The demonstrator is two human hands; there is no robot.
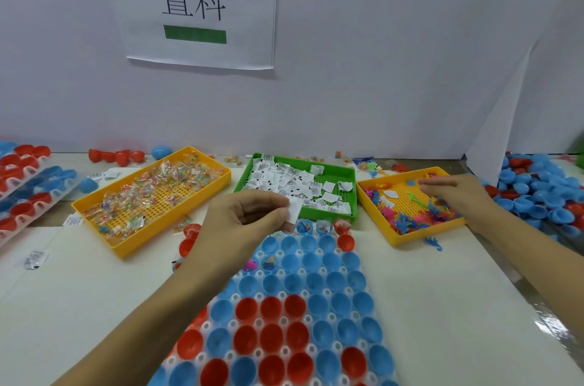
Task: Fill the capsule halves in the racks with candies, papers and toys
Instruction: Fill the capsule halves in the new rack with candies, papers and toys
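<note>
A clear rack of blue and red capsule halves lies in front of me. My left hand hovers over the rack's far end and pinches a white folded paper. Behind it a green tray holds loose papers. My right hand reaches into the right yellow tray of small coloured toys, fingers over the pile; whether it holds one I cannot tell. A left yellow tray holds wrapped candies. A few far cells hold contents.
More filled racks lie at the far left. A heap of loose blue and red capsule halves sits at the right. Stray papers, candies and toys lie around the trays. A white wall with a paper sign stands behind.
</note>
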